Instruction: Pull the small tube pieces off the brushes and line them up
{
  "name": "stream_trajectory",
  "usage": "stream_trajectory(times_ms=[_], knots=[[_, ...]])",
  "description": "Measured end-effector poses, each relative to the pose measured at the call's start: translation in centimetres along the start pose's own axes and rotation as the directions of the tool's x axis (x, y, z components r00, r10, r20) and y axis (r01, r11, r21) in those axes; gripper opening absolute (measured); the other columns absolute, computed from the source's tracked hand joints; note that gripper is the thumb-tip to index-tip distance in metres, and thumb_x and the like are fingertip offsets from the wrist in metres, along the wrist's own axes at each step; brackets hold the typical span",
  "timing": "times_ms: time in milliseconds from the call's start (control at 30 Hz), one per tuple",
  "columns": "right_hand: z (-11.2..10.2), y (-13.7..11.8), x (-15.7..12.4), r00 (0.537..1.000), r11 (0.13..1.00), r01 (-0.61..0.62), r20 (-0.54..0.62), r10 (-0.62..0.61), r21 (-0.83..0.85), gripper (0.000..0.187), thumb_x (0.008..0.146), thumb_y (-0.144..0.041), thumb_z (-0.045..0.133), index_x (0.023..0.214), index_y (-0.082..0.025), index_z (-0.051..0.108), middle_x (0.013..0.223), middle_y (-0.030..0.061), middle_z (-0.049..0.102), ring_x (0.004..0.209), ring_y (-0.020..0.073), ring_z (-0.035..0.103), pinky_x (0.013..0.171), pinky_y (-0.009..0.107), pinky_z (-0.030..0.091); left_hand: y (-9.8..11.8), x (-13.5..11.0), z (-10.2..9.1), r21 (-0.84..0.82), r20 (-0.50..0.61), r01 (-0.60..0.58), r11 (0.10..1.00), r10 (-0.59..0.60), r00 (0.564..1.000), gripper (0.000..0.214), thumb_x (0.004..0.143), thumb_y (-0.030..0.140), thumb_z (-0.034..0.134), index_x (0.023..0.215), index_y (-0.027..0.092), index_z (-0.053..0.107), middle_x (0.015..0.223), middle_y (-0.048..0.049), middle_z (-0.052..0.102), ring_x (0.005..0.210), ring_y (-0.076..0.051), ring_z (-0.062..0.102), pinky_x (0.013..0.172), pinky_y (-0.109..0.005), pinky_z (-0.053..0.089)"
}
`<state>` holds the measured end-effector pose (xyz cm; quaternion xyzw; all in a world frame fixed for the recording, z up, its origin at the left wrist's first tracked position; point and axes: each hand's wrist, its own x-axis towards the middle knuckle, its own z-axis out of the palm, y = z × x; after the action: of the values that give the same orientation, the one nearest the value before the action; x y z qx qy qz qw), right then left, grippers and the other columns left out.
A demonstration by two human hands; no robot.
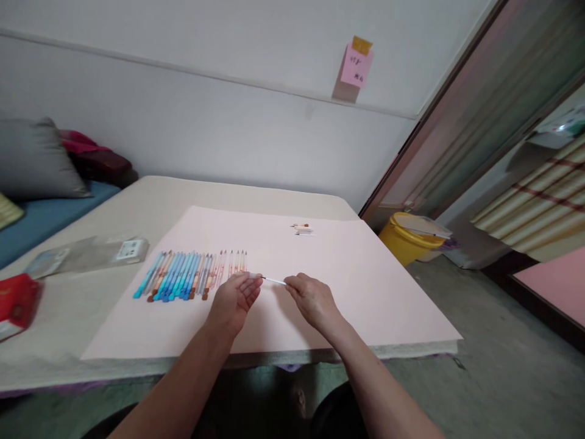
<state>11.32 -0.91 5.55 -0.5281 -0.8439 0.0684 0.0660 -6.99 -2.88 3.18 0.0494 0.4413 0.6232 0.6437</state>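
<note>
My right hand (313, 299) pinches one end of a thin white pen refill (275, 281). The refill lies level, with its dark tip pointing left toward my left hand (236, 300). Between the thumb and fingers of my left hand is a small pale pen part, mostly hidden and too small to make out fully. Left of my hands lies a row of pens (183, 274) in blue, brown and pale colours, several with shaped ends toward me. Farther back rest a few loose pen pieces (304, 230), one with a brown end and one like a thin refill.
A pink sheet (365, 292) covers much of the table. On the left are a clear plastic bag (91, 255) and a red packet (17, 305). A yellow bin (404, 241) stands beyond the right edge. A pink note (357, 66) hangs on the wall.
</note>
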Motion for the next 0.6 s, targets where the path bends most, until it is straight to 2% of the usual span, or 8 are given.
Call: stream_trajectory(times_ms=[167, 333, 433, 600], knots=[[0.3, 0.7, 0.4, 1.000, 0.968, -0.014, 0.007, 0.012, 0.250, 0.024, 0.090, -0.028, 0.044, 0.098, -0.027, 0.066, 0.094, 0.0026, 0.067, 0.085, 0.0169, 0.058, 0.067, 0.024, 0.034, 0.3, 0.0, 0.1, -0.037, -0.013, -0.003, 0.999, 0.003, 1.000, 0.003, 0.077, 0.008, 0.058, 0.079, 0.010, 0.057, 0.083, -0.0137, 0.069, 0.071, -0.016, 0.067, 0.059, -0.023, 0.055], [0.7, 1.5, 0.9, 0.999, 0.869, -0.024, 0.039, 0.005, 0.494, 0.021, 0.085, -0.027, 0.046, 0.081, -0.023, 0.067, 0.074, 0.0004, 0.064, 0.071, 0.0144, 0.055, 0.061, 0.023, 0.034, 0.8, 0.1, 0.0, -0.066, -0.001, -0.002, 0.998, 0.002, 1.000, 0.002, 0.078, 0.008, 0.057, 0.079, 0.010, 0.057, 0.082, -0.0132, 0.068, 0.070, -0.015, 0.067, 0.058, -0.022, 0.055], [1.0, 1.9, 1.2, 0.999, 0.822, -0.022, 0.049, -0.007, 0.569, 0.020, 0.083, -0.027, 0.047, 0.072, -0.020, 0.063, 0.062, -0.0015, 0.055, 0.062, 0.0127, 0.050, 0.057, 0.022, 0.032, 0.9, 0.2, 0.0, -0.065, -0.004, -0.008, 0.998, 0.008, 1.000, 0.002, 0.078, 0.007, 0.056, 0.079, 0.009, 0.057, 0.082, -0.0129, 0.068, 0.070, -0.014, 0.066, 0.057, -0.022, 0.055], [1.5, 2.2, 1.5, 0.999, 0.788, -0.032, 0.053, -0.001, 0.614, 0.020, 0.083, -0.028, 0.047, 0.072, -0.020, 0.061, 0.060, -0.0021, 0.051, 0.059, 0.0119, 0.047, 0.055, 0.022, 0.031, 0.7, 0.0, 0.0, -0.041, 0.005, -0.028, 0.999, 0.028, 1.000, 0.003, 0.078, 0.008, 0.057, 0.079, 0.011, 0.056, 0.085, -0.0135, 0.068, 0.071, -0.014, 0.066, 0.058, -0.021, 0.054]])
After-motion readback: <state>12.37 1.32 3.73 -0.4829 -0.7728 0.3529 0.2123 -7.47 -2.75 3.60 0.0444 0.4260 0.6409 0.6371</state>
